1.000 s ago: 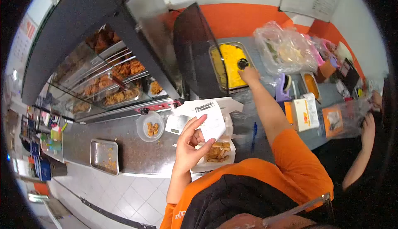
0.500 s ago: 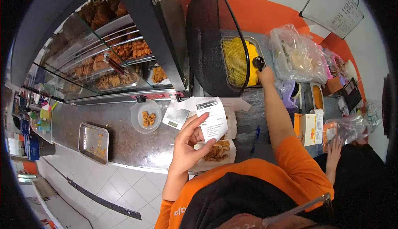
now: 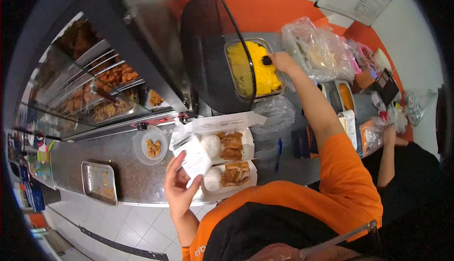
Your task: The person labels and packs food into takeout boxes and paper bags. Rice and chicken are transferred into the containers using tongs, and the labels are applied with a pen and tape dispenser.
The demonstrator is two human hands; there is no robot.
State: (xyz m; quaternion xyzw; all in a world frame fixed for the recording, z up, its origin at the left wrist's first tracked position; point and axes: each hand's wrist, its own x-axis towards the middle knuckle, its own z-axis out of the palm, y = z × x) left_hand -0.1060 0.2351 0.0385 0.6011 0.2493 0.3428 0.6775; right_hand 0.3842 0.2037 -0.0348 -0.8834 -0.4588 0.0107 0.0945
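From my end of the head camera feed, I see the two hands well apart, each busy with its own thing. The left hand (image 3: pixel 179 185) pinches a printed paper slip (image 3: pixel 194 159) between thumb and fingers, holding it up over the left side of two open white cartons. The right hand (image 3: pixel 284 64) reaches out ahead and is closed on a dark utensil (image 3: pixel 267 60), which sits at the yellow food (image 3: pixel 262 74) in a metal tray (image 3: pixel 283 91). The utensil's lower end I can't make out from here.

A black mesh cover (image 3: pixel 205 48) stands tilted over the left part of that tray, and I can see yellow through it. The far carton (image 3: pixel 248 143) and the near carton (image 3: pixel 252 178) lie next to each other on the table (image 3: pixel 130 180), each with a white mound beside browned pieces. A blue pen (image 3: pixel 278 154) lies to the right of them, and crumpled clear plastic (image 3: pixel 274 114) is between the far carton and the tray.

On my left I get a translucent bowl (image 3: pixel 138 143) with fried bits, a shallow pan (image 3: pixel 92 178) with crumbs, and a glass-fronted cabinet (image 3: pixel 146 48) of fried food. At the right edge, a co-worker's hand (image 3: pixel 389 135) is at a clear bag (image 3: pixel 372 135).
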